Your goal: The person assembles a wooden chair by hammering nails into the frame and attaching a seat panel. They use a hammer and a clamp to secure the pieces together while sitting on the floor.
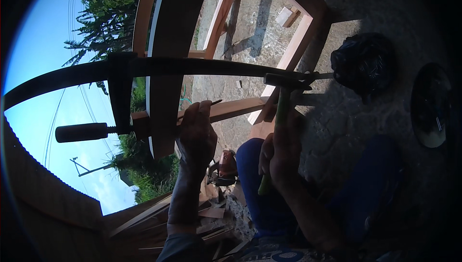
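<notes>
In the head view, the wooden frame [173, 26] stands in front of the person, from the middle to the far side, over a rough floor [260, 26]; its members look set together. A dark bar clamp [192, 66] runs left to right across it, screw handle [82, 132] out at left. Left hand [196, 134] is by a rail [240, 108] of the frame, fingers closed around a thin dark pointed stick [216, 102]; pencil or punch, can't tell. Right hand [283, 158] grasps a hammer [282, 103] by its green handle, fingers wrapped round it, head up near the clamp's right end; contact with wood or clamp can't be told. Progress, as a judgement: partway. Main members are up and the clamp is on, not yet taken off, so the joints are probably unfinished; which ones are fastened doesn't show, too dark at the corners. Around: black plastic bag [364, 67] at right with small shiny bits on it, likely nails; round dish [429, 105] farther right; wood block [288, 16] on the floor at the far side; reddish power tool [227, 163] just left of the blue-clad knee [255, 180]; wood scraps [211, 212] at near left.
</notes>
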`<state>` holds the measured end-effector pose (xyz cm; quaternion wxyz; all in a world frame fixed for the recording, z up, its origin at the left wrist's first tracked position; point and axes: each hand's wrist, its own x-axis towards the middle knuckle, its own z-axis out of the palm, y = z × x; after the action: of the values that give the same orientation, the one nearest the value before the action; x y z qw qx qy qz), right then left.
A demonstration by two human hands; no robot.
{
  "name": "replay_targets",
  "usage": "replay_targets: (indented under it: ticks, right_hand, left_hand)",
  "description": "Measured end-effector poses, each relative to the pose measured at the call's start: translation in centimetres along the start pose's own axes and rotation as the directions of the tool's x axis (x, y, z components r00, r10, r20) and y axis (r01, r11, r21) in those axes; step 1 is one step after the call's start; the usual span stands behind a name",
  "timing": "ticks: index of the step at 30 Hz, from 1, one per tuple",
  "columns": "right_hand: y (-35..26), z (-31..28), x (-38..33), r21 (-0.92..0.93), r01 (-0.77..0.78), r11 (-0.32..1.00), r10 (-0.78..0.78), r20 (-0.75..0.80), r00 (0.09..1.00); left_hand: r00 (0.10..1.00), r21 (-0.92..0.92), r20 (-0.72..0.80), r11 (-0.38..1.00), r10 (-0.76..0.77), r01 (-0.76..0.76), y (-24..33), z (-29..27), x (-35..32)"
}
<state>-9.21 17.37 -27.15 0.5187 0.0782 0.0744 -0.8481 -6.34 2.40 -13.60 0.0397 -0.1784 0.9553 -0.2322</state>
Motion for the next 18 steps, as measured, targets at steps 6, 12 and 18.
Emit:
replay_targets:
  ticks: [6, 12, 18]
  right_hand:
    - [-0.5, 1.1, -0.2, -0.557, -0.148, 0.817, 0.110, -0.102, 0.989]
    - [-0.3, 1.9, 0.6, -0.361, -0.195, 0.912, 0.175, -0.087, 0.981]
    - [0.4, 2.6, 0.6, -0.393, -0.215, 0.894, 0.198, -0.083, 0.977]
  left_hand:
    - [1.000, -0.038, -0.003, 0.999, -0.024, 0.023, -0.5, 0.2, -0.4]
    - [0.999, -0.028, -0.040, 0.999, -0.021, 0.019, -1.1, 0.4, -0.8]
    - [1.000, -0.033, -0.011, 0.999, -0.027, 0.026, -1.2, 0.3, -0.4]
